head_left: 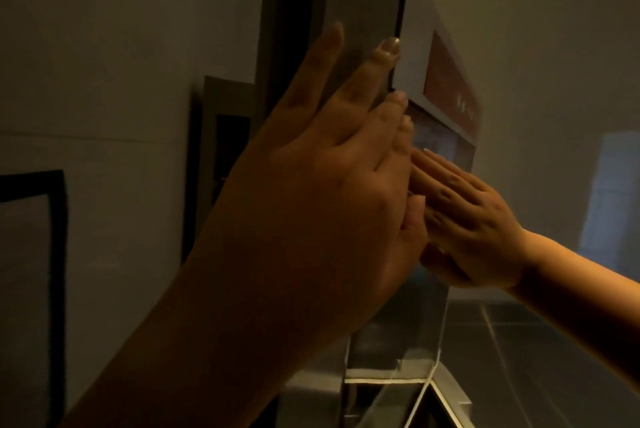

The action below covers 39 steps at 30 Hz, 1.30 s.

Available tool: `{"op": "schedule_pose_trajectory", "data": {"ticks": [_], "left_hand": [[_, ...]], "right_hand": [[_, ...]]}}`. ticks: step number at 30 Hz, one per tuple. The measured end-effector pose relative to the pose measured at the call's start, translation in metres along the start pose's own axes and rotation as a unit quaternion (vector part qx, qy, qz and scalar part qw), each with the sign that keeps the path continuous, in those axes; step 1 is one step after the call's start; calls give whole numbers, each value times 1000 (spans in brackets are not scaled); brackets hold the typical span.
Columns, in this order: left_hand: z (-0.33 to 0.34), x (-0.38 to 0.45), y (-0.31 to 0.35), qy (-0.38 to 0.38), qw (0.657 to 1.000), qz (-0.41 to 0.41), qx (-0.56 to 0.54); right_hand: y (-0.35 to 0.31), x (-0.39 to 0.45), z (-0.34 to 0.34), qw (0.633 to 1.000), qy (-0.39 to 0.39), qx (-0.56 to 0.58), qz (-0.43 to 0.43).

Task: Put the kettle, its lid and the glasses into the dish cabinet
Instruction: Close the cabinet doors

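we see the left hand [311,192] flat with fingers straight and slightly spread on the cabinet door [363,12] at twelve o'clock. at three o'clock the right hand [467,219] presses straight, close-set fingers on the same cabinet front. kettle, lid and glasses are out of sight.

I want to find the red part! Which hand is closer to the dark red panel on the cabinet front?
Left. The left hand has fingertips reaching up just beside the dark red rectangular panel. The right hand lies flat on the grey cabinet door further below it.
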<state>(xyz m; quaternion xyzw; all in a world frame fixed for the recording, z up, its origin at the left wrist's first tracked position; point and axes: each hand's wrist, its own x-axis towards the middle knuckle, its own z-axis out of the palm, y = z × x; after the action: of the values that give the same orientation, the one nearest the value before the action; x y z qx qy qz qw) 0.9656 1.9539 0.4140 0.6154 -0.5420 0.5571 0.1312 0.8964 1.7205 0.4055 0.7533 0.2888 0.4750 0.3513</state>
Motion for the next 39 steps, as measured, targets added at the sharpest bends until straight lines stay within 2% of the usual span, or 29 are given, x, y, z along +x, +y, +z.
{"op": "schedule_pose_trajectory", "data": {"ticks": [4,7,12,15,23,39], "left_hand": [[25,-6,-4,-20,999,-32,37],[48,-10,-5,-35,997,-61,20],[89,-17,-8,-85,989,-76,89],[116,-24,-12,-88,989,-80,85],[174,-33,-17,-115,986,-110,46],[283,-52,-30,-203,969,-139,-1]], "right_hand": [[-3,-6,24,999,-34,-11,41],[-3,-10,38,995,-63,-11,74],[-5,-24,66,983,-99,-16,152],[-6,-35,81,973,-135,-28,187],[-9,-66,117,954,-175,-29,243],[-1,-131,179,920,-253,-8,298]]}}
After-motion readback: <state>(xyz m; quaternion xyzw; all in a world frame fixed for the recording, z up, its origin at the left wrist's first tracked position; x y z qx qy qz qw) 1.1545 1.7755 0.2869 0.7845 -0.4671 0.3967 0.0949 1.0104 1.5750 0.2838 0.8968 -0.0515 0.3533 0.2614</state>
